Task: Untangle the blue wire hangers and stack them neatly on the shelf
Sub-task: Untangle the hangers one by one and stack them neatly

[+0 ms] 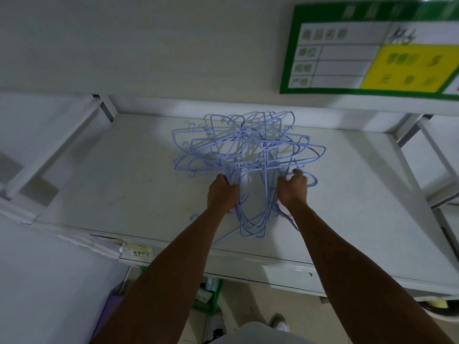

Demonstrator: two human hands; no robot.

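Observation:
A tangle of several pale blue wire hangers [248,150] lies in a heap in the middle of the white shelf [124,184]. More blue wires trail from the heap toward the shelf's front edge between my forearms. My left hand [222,192] grips a bunch of wires at the heap's near left side. My right hand [293,188] has its fingers curled round wires at the near right side, by a hook loop.
White uprights frame the shelf at the back left [106,108] and right [407,130]. A green and yellow sign [372,50] hangs above on the right. A label strip [139,252] runs along the front edge. Green crates [208,294] stand on the floor below.

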